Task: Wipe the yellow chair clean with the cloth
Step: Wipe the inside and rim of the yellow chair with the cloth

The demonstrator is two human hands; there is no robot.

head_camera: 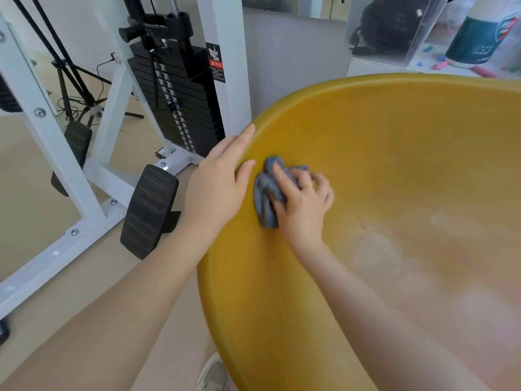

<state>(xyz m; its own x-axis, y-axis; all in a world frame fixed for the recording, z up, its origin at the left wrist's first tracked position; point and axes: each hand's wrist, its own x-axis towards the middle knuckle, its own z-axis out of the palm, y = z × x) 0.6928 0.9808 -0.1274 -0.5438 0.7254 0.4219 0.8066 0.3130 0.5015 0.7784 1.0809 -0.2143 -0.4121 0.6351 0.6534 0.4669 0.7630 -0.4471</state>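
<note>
The yellow chair [394, 153] is a big rounded shell that fills the right half of the view, with pale worn patches low in its seat. My left hand [217, 182] grips its left rim, fingers outside and thumb over the edge. A crumpled grey-blue cloth [266, 193] is pressed against the inner left wall just inside that rim. My right hand [303, 201] is closed on the cloth from the right and covers part of it.
A white weight machine [112, 153] with a black weight stack [180, 88] and black foot pedals [149, 210] stands on the floor to the left. A tripod [73, 80] is behind it. A clear box [394, 26] and a green-white container [479, 35] sit on a shelf beyond the chair. My shoe [214, 373] shows at the bottom.
</note>
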